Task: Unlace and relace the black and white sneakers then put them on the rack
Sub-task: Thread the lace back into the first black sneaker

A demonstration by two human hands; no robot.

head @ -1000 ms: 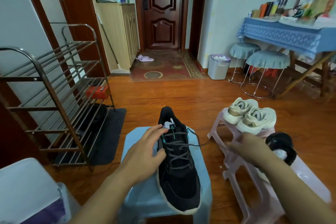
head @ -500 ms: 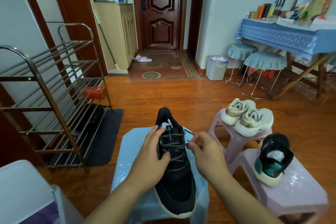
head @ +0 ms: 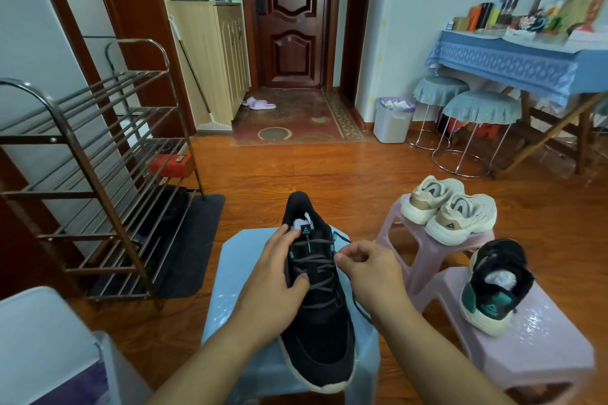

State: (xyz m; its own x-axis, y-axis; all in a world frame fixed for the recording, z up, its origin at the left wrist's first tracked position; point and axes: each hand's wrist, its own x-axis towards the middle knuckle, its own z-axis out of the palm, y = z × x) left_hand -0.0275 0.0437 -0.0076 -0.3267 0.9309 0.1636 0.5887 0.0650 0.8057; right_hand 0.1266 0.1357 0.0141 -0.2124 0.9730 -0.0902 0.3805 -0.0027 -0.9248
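A black sneaker with a white sole lies on a light blue stool, toe toward me, its grey laces crossed over the tongue. My left hand grips the sneaker's left side near the tongue. My right hand pinches the loose lace end at the sneaker's upper right eyelets. The second black sneaker, stuffed with paper, stands heel toward me on a pink stool at the right. The metal shoe rack stands at the left.
A cream pair of sneakers sits on another pink stool behind. A red box rests on the rack, and a dark mat lies under it. A white bin is at the lower left. Round stools and a covered table stand at the right.
My right hand came from the pink stool over to the sneaker and took hold of the lace end. My left hand stayed on the sneaker's left side.
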